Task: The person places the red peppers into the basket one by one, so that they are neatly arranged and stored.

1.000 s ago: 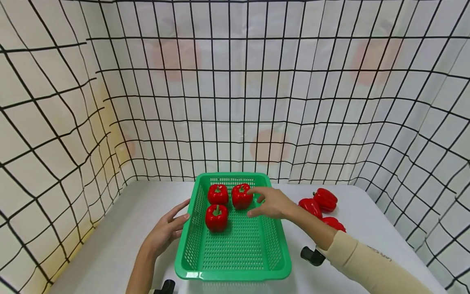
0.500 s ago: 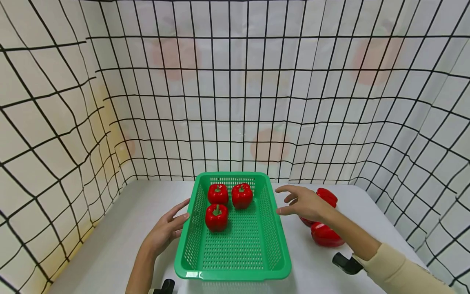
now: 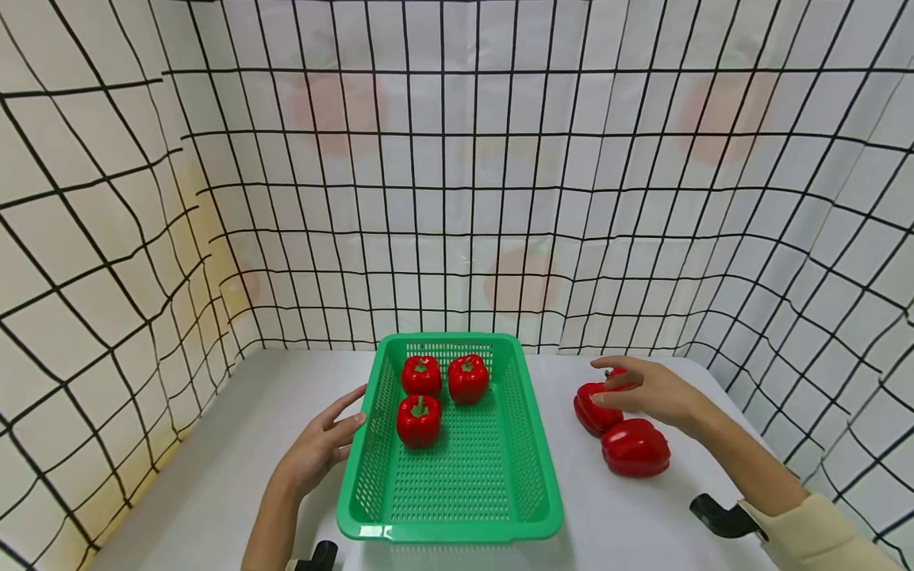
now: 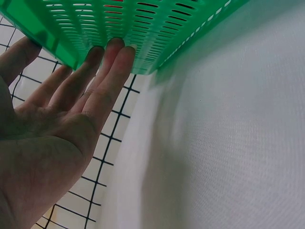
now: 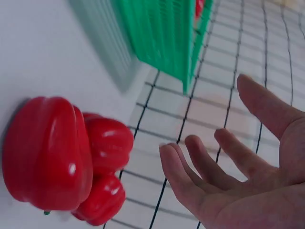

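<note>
In the head view, the left hand rests its fingers against the left side of a green basket without clasping it, while the right hand hovers over loose peppers on the counter, its grip released. Three more peppers stand toward the basket's far left. The right hand partly covers the farthest loose pepper, and the basket's raised right wall lies between both groups. A gridded wall encloses the counter. In the left wrist view, fingertips meet the slotted wall; so light a touch might let the basket slide if bumped. In the right wrist view, the fingers are spread, apart from the clustered loose peppers; their smooth, rounded skins could slip or roll, and a crowded grasp might nudge a neighbour.
</note>
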Tool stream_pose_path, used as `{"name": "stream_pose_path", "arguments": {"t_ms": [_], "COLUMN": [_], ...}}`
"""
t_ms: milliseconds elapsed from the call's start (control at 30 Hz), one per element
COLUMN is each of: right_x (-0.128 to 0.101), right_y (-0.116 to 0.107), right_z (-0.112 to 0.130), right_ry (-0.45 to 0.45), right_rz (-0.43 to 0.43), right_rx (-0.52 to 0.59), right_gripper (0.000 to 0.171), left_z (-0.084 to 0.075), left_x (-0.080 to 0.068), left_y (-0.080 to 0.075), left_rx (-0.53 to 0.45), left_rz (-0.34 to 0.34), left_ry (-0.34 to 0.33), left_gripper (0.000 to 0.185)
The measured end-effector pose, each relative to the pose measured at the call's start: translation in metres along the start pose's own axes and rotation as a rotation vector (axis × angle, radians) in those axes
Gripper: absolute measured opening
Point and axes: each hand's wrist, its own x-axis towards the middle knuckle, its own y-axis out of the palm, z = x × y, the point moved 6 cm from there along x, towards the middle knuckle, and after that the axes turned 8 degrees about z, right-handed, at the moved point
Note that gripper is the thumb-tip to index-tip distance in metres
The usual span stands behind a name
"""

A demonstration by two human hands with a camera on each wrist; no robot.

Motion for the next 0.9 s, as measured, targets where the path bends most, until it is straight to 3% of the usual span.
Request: {"name": "stream_pose_path", "arguments": {"t_ms": [200,500,900], "right_x": [-0.006,-0.012,-0.018], "right_y": [-0.016,-0.023,-0.018], "right_z": [-0.027,-0.066,-0.115], "right_ry": [-0.011,-0.014,0.027], "right_rz": [0.028,0.063,-0.014], "right_rx": [0.139,0.245,0.376], "right_gripper": [0.078,0.082,0.075], "left_z": [0.0,-0.001,0.0], "left_x": [0.0,-0.001,0.0], "left_y": [0.0,0.001,0.0], "left_rx": [0.004,-0.009,-0.009], "left_rz": [0.005,0.002,0.006], "left_ry": [0.001,-0.003,-0.002], "left_gripper": [0.064,0.064,0.065]}}
